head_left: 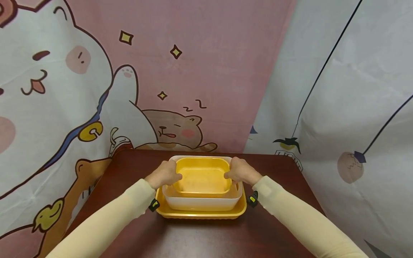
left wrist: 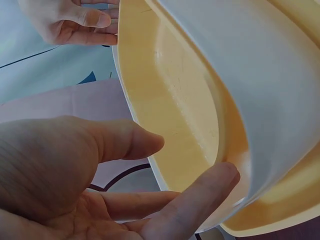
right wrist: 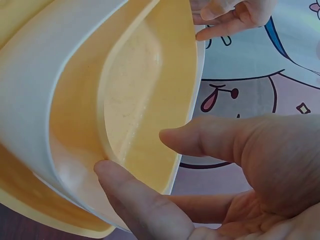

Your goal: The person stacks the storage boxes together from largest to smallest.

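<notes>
A small yellow plastic basin (head_left: 202, 175) is held at its two ends, within the opening of a white basin (head_left: 202, 204). Beneath these lies a larger yellow basin (head_left: 201, 215), so the three are nested. My left hand (head_left: 164, 173) grips the small basin's left end, thumb over the rim and fingers outside. At the opposite end, my right hand (head_left: 241, 171) holds it the same way. Both wrist views show thumb and fingers at the small basin's rim (left wrist: 217, 115). Whether its base touches the white basin cannot be told.
The basins stand on a dark reddish-brown table (head_left: 206, 238), near its back edge. Behind it hangs a pink cloth backdrop (head_left: 222, 71) with cartoon cats, and a pale cloth (head_left: 351, 89) hangs at the right. Each wrist carries a dark strap device (head_left: 253, 199).
</notes>
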Available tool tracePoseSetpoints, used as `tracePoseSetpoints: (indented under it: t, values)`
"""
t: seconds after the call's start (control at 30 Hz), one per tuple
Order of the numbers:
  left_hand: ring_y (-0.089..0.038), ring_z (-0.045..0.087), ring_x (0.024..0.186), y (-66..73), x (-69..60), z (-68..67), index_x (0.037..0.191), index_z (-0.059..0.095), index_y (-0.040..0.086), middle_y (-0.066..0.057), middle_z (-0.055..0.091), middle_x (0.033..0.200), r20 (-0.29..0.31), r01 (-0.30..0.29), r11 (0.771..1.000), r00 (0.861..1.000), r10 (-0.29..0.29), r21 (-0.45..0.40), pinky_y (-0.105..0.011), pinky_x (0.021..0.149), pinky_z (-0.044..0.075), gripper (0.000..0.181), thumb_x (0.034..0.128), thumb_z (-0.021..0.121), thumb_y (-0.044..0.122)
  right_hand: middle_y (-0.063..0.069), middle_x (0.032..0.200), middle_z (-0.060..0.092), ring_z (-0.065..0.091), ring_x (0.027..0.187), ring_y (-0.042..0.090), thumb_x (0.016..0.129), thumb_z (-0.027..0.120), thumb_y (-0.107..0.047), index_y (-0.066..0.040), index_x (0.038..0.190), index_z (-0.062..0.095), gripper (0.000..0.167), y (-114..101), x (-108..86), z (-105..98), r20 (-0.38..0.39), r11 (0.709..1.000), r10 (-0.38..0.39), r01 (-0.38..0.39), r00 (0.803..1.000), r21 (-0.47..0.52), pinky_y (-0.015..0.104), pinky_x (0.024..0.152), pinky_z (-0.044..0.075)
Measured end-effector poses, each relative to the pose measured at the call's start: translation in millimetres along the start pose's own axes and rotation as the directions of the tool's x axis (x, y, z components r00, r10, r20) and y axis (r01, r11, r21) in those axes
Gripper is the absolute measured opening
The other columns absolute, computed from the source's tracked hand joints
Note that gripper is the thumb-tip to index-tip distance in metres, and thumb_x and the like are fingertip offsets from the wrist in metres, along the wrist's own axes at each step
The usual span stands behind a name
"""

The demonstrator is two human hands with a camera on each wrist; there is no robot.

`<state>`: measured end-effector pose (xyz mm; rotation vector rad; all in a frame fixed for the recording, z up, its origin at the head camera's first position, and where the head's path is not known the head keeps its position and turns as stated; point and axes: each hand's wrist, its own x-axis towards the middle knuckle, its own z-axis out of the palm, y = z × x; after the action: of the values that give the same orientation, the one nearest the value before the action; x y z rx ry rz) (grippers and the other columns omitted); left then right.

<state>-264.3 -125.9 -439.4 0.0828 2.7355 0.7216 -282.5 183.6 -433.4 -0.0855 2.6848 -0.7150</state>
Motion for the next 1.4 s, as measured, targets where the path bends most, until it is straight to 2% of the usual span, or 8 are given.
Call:
tracePoseSetpoints:
  t: [0.13,0.3,0.5,0.6,0.83,0.97,1.23,1.4]
  values:
    - [-0.016,0.052,0.053,-0.6,3.0,1.8,0.098,0.067,0.002,-0.002,0.050,0.064,0.024,-0.015,1.000,1.000,0.014,0.016,-0.024,0.053,0.046,0.025,0.1085,0.079,0.022,0.008,0.077,0.067,0.074,0.067,0.024,0.105,0.085,-0.018,0.000,0.110,0.075,0.021,-2,2.0,2,0.021,1.000,0.006,-0.006,1.000,0.002,0.034,0.074,0.072]
    - [-0.016,0.050,0.048,-1.0,7.5,4.1,0.073,0.056,0.011,0.001,0.043,0.056,0.061,-0.038,0.999,0.997,0.036,0.031,-0.023,0.049,0.044,0.044,0.1102,0.076,0.023,0.008,0.082,0.063,0.070,0.068,0.023,0.107,0.082,-0.017,0.002,0.123,0.069,0.028,-5,5.5,5,0.044,1.000,-0.007,0.006,0.999,0.009,0.037,0.077,0.073]
    - [-0.027,0.072,0.062,-0.9,8.8,6.7,0.077,0.053,0.013,0.002,0.043,0.064,0.085,-0.029,0.999,0.996,0.026,0.038,-0.024,0.055,0.049,0.042,0.1131,0.071,0.025,0.015,0.101,0.069,0.077,0.083,0.031,0.109,0.080,-0.017,0.002,0.133,0.061,0.037,-5,11.1,12,0.069,1.000,0.006,-0.007,0.998,0.009,0.041,0.083,0.073]
    - [-0.032,0.079,0.072,1.6,5.8,5.9,0.083,0.056,0.011,0.000,0.049,0.072,0.085,-0.030,0.998,0.996,0.026,0.047,-0.027,0.061,0.056,0.037,0.1138,0.070,0.026,0.015,0.099,0.069,0.076,0.081,0.031,0.109,0.080,-0.018,0.002,0.129,0.062,0.034,-5,13.5,15,0.070,1.000,0.006,-0.006,0.997,-0.008,0.041,0.080,0.072]
    - [-0.023,0.068,0.073,5.7,2.8,7.9,0.101,0.063,0.004,-0.002,0.050,0.083,0.107,-0.019,0.999,0.994,0.015,0.042,-0.038,0.080,0.072,0.028,0.1147,0.069,0.028,0.011,0.091,0.064,0.069,0.070,0.024,0.108,0.081,-0.018,0.001,0.123,0.065,0.030,-5,16.9,20,0.078,1.000,0.016,-0.014,0.997,-0.017,0.039,0.076,0.072]
    - [-0.028,0.076,0.083,6.3,4.5,10.0,0.110,0.064,0.002,-0.004,0.051,0.087,0.114,-0.005,0.999,0.994,0.000,0.046,-0.041,0.086,0.073,0.027,0.1156,0.068,0.029,0.010,0.088,0.062,0.067,0.067,0.023,0.108,0.082,-0.021,0.001,0.121,0.064,0.031,-5,17.3,19,0.091,1.000,0.015,-0.013,0.996,-0.021,0.039,0.073,0.072]
    - [-0.029,0.079,0.079,7.6,4.9,10.4,0.093,0.061,0.008,-0.001,0.048,0.080,0.098,-0.027,0.998,0.995,0.021,0.064,-0.037,0.077,0.072,0.032,0.1155,0.068,0.030,0.010,0.082,0.062,0.075,0.068,0.028,0.109,0.081,-0.027,0.000,0.116,0.063,0.033,-4,12.4,14,0.087,0.999,-0.017,0.020,0.996,-0.033,0.044,0.072,0.073]
    - [-0.022,0.069,0.064,9.2,1.7,9.2,0.081,0.058,0.010,0.000,0.048,0.071,0.074,-0.052,0.996,0.996,0.047,0.069,-0.027,0.062,0.056,0.040,0.1153,0.067,0.029,0.010,0.083,0.064,0.074,0.071,0.029,0.108,0.082,-0.032,0.000,0.122,0.064,0.039,-2,6.0,13,0.065,1.000,-0.006,0.007,0.998,-0.022,0.044,0.077,0.072]
